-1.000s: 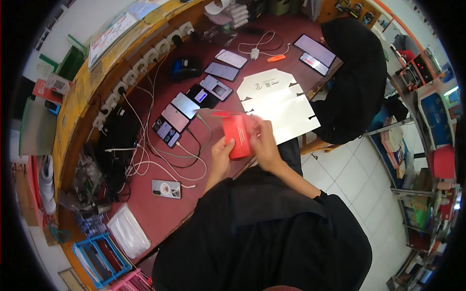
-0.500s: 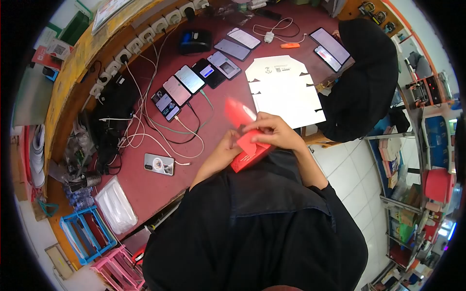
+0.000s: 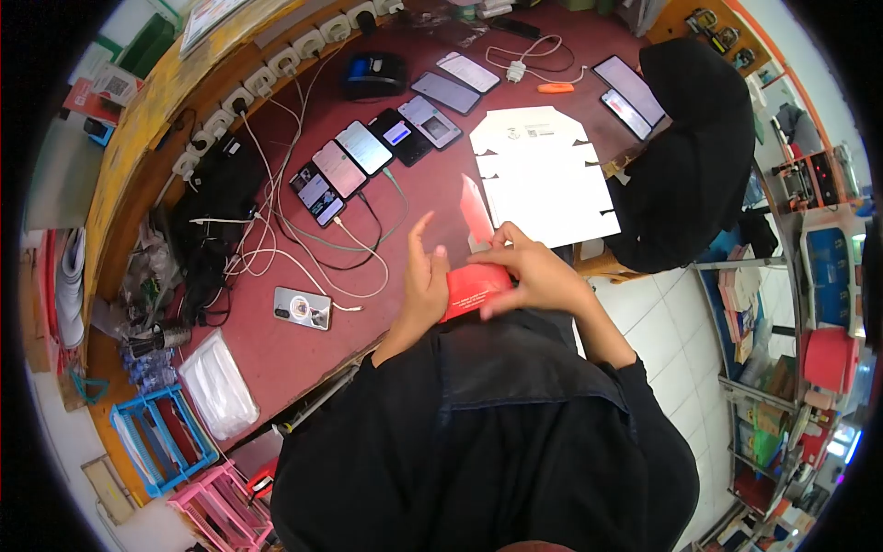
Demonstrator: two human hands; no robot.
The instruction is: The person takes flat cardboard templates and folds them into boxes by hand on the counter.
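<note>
A small red cardboard box with fine pale print on its front is between my two hands, close to my body at the desk's edge. A red flap with a pale edge stands up from its far side. My left hand rests against the box's left side. Its thumb and index finger point up, apart, while its other fingers are hidden, seemingly by the box. My right hand grips the right side, thumb across the front and fingers over the top.
A flat white die-cut cardboard sheet lies beyond my right hand. Several phones with cables lie at the left, and one phone is nearer me. A person in black sits at the right beside two phones.
The box's printed front has turned toward me, and the flap has swung up and right. My left thumb and index finger have lifted off it. My right thumb has moved lower on the front.
</note>
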